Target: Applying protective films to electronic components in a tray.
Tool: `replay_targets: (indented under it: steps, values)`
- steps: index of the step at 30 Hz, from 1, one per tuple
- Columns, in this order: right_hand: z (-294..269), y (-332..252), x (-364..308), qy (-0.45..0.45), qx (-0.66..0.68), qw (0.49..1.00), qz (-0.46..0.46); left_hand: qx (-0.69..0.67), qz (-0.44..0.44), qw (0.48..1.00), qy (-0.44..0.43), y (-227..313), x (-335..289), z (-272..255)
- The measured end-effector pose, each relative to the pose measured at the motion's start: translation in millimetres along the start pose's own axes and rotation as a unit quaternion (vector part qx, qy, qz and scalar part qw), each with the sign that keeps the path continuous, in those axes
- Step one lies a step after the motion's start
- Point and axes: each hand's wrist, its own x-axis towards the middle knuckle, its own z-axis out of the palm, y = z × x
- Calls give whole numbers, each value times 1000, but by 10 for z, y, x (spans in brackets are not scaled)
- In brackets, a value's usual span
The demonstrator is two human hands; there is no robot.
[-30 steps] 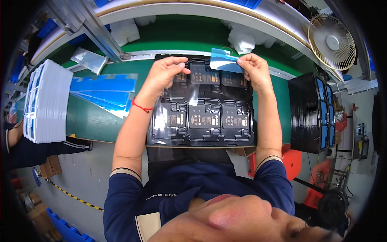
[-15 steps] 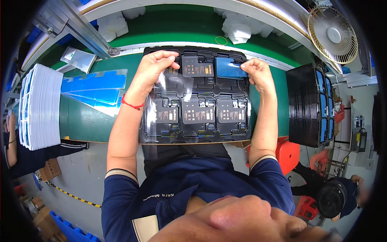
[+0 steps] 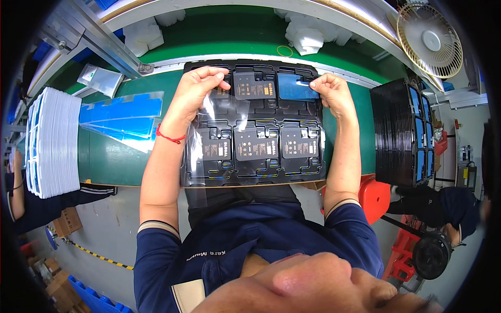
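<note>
A black moulded tray (image 3: 255, 113) lies before me, with flat black packs that look like batteries (image 3: 254, 86) in its compartments. Over the upper right compartment lies a blue film (image 3: 296, 87). My right hand (image 3: 334, 95) pinches the right edge of that film between thumb and fingers. At the tray's upper left, my left hand (image 3: 201, 87) is closed, thumb against fingers, on a clear plastic film (image 3: 196, 151). This film hangs down over the tray's left side and past its front edge. The pack under my left hand is partly hidden.
Left of the tray lie blue film strips (image 3: 122, 112) and a clear bag (image 3: 100, 79). A stack of white trays (image 3: 55, 141) stands at far left, a stack of black trays (image 3: 399, 135) at right. Beyond are a fan (image 3: 430, 40), a red stool (image 3: 374, 198) and a co-worker (image 3: 459, 208).
Both hands keep nearly the same place and grip on the films. At the right, the co-worker in the background has shifted position.
</note>
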Motion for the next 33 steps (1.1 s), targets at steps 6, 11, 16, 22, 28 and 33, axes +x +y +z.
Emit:
replay_targets:
  steps: [6,11,16,22,28,33]
  values:
    - [-4,18,14,-3,5,1000,-14,-4,1,1000,-2,-4,13,2]
    - [0,25,21,-2,-4,1000,-13,-5,5,1000,-1,-11,19,-4]
    - [30,-23,-16,8,-35,999,-24,-6,4,1000,1,-24,23,-10]
    - [102,3,-30,31,-93,992,-76,1,4,1000,4,-6,8,7]
    - [125,38,-23,76,-209,971,-88,1,2,1000,6,-8,9,12]
    - [324,-177,-180,117,-369,916,-108,10,1,1000,5,2,0,-1]
